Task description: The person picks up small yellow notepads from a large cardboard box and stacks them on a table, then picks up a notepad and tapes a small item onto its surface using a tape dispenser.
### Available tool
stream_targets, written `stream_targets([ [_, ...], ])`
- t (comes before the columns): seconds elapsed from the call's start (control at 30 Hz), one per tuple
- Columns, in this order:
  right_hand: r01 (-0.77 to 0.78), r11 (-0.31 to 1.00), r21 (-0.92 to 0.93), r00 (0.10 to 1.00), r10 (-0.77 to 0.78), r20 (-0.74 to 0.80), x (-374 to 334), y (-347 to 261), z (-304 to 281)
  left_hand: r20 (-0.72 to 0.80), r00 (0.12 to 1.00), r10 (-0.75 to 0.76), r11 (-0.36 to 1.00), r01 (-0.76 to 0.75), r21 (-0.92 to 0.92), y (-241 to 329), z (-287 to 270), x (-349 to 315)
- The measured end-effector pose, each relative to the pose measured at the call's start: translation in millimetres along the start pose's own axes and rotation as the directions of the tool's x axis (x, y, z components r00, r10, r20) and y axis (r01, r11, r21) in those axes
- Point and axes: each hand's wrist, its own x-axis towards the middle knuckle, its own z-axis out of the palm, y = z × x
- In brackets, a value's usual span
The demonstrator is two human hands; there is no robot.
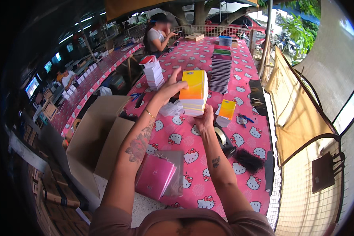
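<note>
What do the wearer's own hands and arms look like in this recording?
Both the left hand and right hand are ungloved. The left wrist has a thin gold-coloured bracelet; that forearm bears a large floral tattoo. The right forearm has a small dark tattoo. Short brownish-mauve sleeves cover the upper arms.

On the long pink table (187, 129), we see a tall book pile (220, 72), a white pile with a red top (153, 75), a small yellow pile (227, 109), a black tape holder (227, 148), a clear bag (171, 109) and a flat brown box (194, 37).
</note>
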Motion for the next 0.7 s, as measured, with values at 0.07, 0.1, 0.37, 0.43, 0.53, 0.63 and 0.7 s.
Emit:
stream_targets([
  [0.07,-0.059,0.998,0.024,0.996,0.061,-0.062,13.2,15.9,-15.3,0.114,0.964,-0.241,0.958,0.255,-0.131,-43.7,-13.2,13.5],
  [0.1,-0.052,0.999,0.015,0.994,0.053,-0.093,17.7,29.4,-18.0,0.18,0.925,-0.333,0.907,0.367,-0.205,-72.8,-22.6,20.6],
  [0.37,-0.053,0.999,-0.013,0.927,0.044,-0.373,98.1,50.3,-81.0,0.331,0.837,-0.435,0.674,0.547,-0.497,-161.3,-12.3,91.1],
  [0.43,-0.217,0.974,0.058,0.89,0.222,-0.398,129.4,47.5,-109.7,0.338,0.824,-0.455,0.656,0.566,-0.499,-177.7,-10.5,106.3],
  [0.53,-0.231,0.97,-0.082,0.84,0.156,-0.519,187.3,19.9,-174.8,0.453,0.786,-0.421,0.62,0.614,-0.489,-186.8,8.3,141.1],
  [0.63,-0.28,0.957,-0.078,0.795,0.185,-0.578,197.7,40.3,-186.6,0.436,0.773,-0.462,0.651,0.629,-0.425,-218.6,11.3,143.9],
  [0.7,-0.263,0.964,-0.046,0.789,0.187,-0.584,195.2,55.4,-179.7,0.441,0.713,-0.545,0.609,0.698,-0.377,-242.9,14.5,144.2],
])
